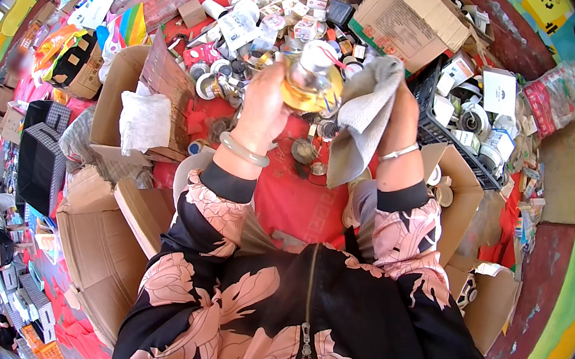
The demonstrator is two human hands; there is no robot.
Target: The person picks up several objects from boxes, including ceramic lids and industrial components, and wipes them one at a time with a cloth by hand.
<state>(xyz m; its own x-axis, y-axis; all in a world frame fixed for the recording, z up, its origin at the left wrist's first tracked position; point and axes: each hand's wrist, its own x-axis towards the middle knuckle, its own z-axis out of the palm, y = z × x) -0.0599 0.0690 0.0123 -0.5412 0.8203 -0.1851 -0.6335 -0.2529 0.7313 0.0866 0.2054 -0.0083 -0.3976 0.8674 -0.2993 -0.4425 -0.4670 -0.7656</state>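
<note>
My left hand (262,103) is closed round the side of a gold-rimmed light fitting (310,87), raised in front of me. It has a white cylindrical top, and a thin red wire loops out beside it. A grey cloth (362,131) hangs from my right hand (403,115), just right of the fitting. The cloth covers most of that hand's fingers. Cloth and fitting look close together; whether they touch, I cannot tell. Below them, several small round lamp parts (303,150) lie on the red sheet (281,197).
A heap of small boxes and fittings (280,15) spreads ahead. On the right stands a black crate (445,138) full of lamp parts, with a cardboard box (410,18) behind it. Open cartons (101,246) flank me on the left, and another carton (462,202) is at my right.
</note>
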